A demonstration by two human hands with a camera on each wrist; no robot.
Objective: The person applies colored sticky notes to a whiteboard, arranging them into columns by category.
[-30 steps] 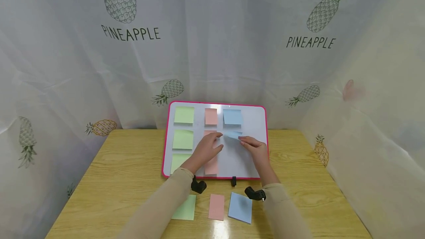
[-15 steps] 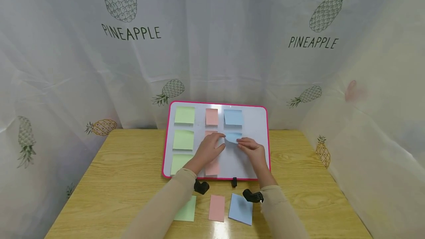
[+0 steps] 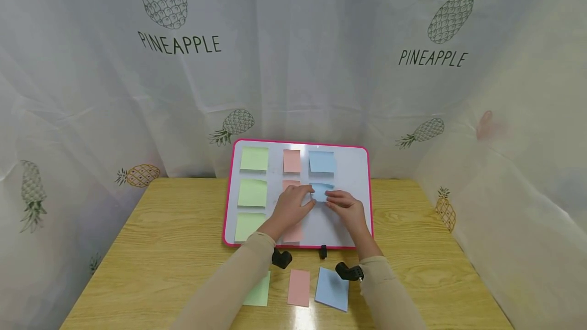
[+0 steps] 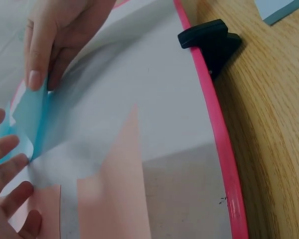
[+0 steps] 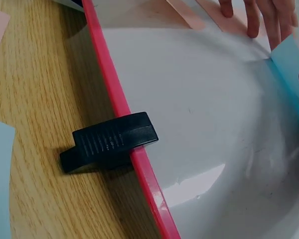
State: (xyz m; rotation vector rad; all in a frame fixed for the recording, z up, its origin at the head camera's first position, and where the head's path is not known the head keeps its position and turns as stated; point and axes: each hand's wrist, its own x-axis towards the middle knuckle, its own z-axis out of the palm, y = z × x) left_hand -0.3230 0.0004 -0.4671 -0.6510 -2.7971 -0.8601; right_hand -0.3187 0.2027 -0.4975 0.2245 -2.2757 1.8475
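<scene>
A whiteboard (image 3: 350, 167) with a pink frame leans at the back of the table, bearing sticky notes in green, pink and blue columns. My right hand (image 3: 350, 210) pinches a blue sticky note (image 3: 322, 192) by its right side, below the upper blue note (image 3: 321, 162). My left hand (image 3: 292, 209) is at the note's left edge with fingers spread, a fingertip touching its corner in the left wrist view. There the held blue note (image 4: 32, 112) bends away from the board. Lower pink notes (image 3: 293, 232) are partly hidden behind my left hand.
On the wooden table (image 3: 174, 248), before the board, lie a green pad (image 3: 259, 292), a pink pad (image 3: 299, 287) and a blue pad (image 3: 331, 290). A black clip (image 5: 114, 137) grips the board's lower edge. A pineapple-print curtain (image 3: 298, 65) hangs behind.
The blue note's lower part has come down, showing more of its face. My right hand has shifted slightly left and down with it; my left hand has moved right to the note's edge.
</scene>
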